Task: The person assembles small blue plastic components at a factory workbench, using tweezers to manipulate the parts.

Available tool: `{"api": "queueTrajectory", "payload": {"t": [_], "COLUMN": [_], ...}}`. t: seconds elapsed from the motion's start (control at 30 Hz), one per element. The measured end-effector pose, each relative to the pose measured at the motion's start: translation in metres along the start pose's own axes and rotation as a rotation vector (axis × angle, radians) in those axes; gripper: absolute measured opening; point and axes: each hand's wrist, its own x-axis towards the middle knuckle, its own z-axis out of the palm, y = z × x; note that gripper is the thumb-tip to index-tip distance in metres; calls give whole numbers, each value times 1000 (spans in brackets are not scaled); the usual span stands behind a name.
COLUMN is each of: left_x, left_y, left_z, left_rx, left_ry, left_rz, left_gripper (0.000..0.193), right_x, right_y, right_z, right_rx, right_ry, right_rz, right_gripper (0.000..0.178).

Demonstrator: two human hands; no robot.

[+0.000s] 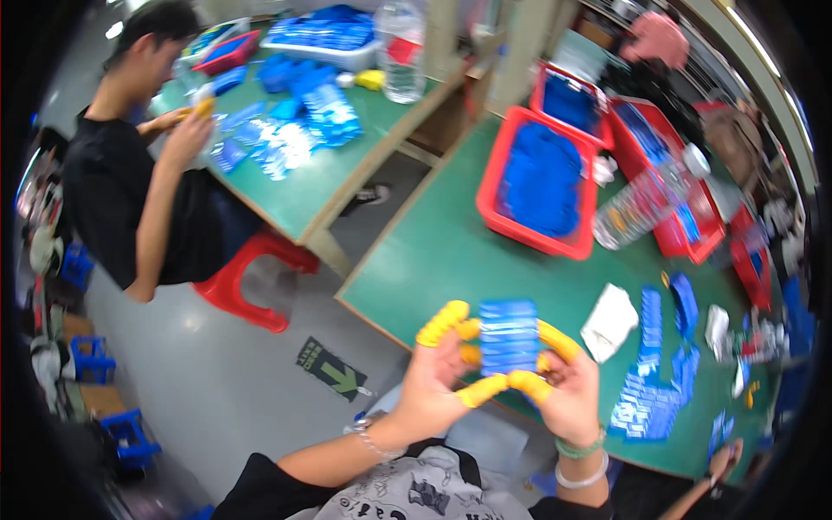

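A blue, roughly square piece with pale horizontal bands [509,340] is held up between my two hands, over the near edge of the green table. It is blurred, so I cannot tell whether it is one part or several strips together. My left hand [438,377] grips its left side, and my right hand [565,381] its right side and lower edge. Yellow finger cots cover several fingertips on both hands. Right of my hands lie a crumpled white cloth or paper [609,322] and a group of similar blue banded strips [648,403].
Red bins [494,195] with blue contents stand on the far part of my table [416,260], beside a tilted clear bottle [641,208]. At the left, a person [130,182] works at another green table. A red stool [251,282] stands below. Another person's hand [726,459] shows lower right.
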Motion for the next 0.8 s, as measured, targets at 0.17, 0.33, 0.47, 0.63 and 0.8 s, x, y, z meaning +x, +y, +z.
{"api": "queueTrajectory", "payload": {"t": [0.17, 0.33, 0.47, 0.63, 0.8], "left_x": [7, 24, 30, 30, 29], "left_y": [-3, 2, 4, -4, -8], "left_z": [-3, 2, -1, -4, -6], "left_rx": [-26, -19, 61, 254, 737], "left_ry": [-54, 147, 124, 82, -105], "left_rz": [29, -89, -133, -110, -82], "left_gripper": [78, 63, 55, 52, 55], "right_x": [-1, -18, -23, -26, -22], "right_y": [-1, 6, 9, 11, 11], "right_z": [-11, -22, -29, -41, -55], "right_rx": [93, -33, -91, -10, -63], "right_ry": [-25, -26, -37, 64, 229], "right_rz": [-9, 8, 21, 96, 74], "right_gripper": [56, 60, 65, 67, 64]}}
